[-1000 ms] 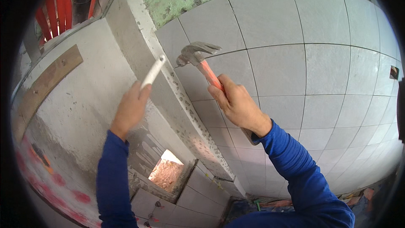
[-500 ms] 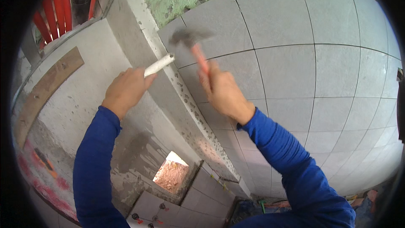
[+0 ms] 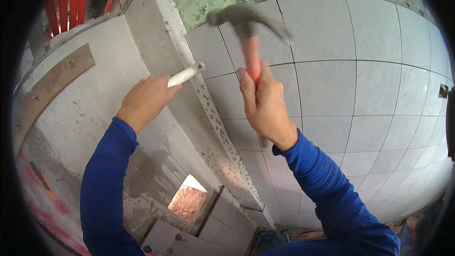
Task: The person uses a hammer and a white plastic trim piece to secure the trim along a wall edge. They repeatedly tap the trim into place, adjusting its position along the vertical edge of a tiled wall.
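Now the left hand grips a white chisel, tip on the tile-edge trim left of the grey wall tiles; the right hand clasps a raised claw hammer: best strike squarely on the chisel end, clear of fingers

Hammer above white chisel
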### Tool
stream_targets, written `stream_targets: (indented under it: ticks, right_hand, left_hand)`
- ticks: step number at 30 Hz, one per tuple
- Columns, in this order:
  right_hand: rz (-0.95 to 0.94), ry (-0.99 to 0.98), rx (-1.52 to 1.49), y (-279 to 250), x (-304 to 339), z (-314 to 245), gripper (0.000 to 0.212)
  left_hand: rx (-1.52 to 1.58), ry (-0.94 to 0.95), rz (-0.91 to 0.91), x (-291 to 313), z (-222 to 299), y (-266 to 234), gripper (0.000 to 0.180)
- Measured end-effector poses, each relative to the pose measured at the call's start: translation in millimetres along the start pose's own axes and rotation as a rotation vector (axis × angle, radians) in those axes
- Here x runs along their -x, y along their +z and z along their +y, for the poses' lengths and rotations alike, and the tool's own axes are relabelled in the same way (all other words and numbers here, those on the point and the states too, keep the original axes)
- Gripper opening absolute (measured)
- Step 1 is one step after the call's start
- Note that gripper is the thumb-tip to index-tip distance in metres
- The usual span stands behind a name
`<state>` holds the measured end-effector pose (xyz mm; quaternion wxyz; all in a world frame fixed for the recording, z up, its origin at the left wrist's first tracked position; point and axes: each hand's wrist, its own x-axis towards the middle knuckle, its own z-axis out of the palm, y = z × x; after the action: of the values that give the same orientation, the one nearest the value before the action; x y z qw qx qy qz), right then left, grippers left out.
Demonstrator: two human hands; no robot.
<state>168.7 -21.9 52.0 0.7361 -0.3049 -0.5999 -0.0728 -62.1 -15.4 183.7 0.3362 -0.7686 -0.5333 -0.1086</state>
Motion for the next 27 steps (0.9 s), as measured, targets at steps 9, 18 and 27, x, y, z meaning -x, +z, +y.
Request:
stream_targets:
  ticks: [9, 18, 27]
  right_hand:
    - [-0.114, 0.018, 0.108, 0, -9, -11, 0.028]
    - [-0.248, -0.011, 0.251, -4, -15, -9, 0.030]
    - [-0.313, 0.004, 0.282, -1, -23, -2, 0.030]
  left_hand:
    - [0.118, -0.040, -0.079, 1, -4, 0, 0.048]
    - [0.163, -0.065, -0.095, 0, -7, 9, 0.049]
    - [0.272, -0.055, -0.040, -3, -19, 36, 0.055]
